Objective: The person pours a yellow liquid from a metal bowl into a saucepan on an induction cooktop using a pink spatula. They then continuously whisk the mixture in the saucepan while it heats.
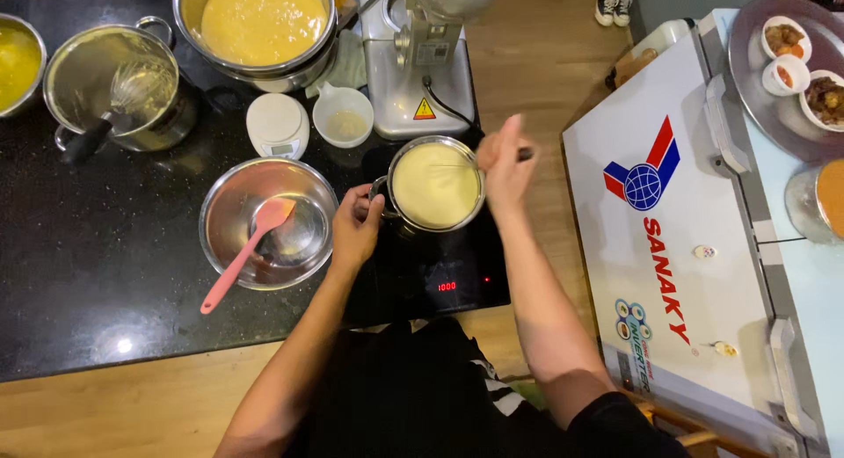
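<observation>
Steel saucepan, round and filled with pale cream-yellow batter, sits on a black induction hob straight ahead of the person. Left hand is clamped on its handle at the pan's left side. Right hand is closed round a thin wire whisk whose shaft runs leftward from the fist into the batter. Beside the left hand stands a shiny steel mixing bowl holding a pink silicone spatula.
</observation>
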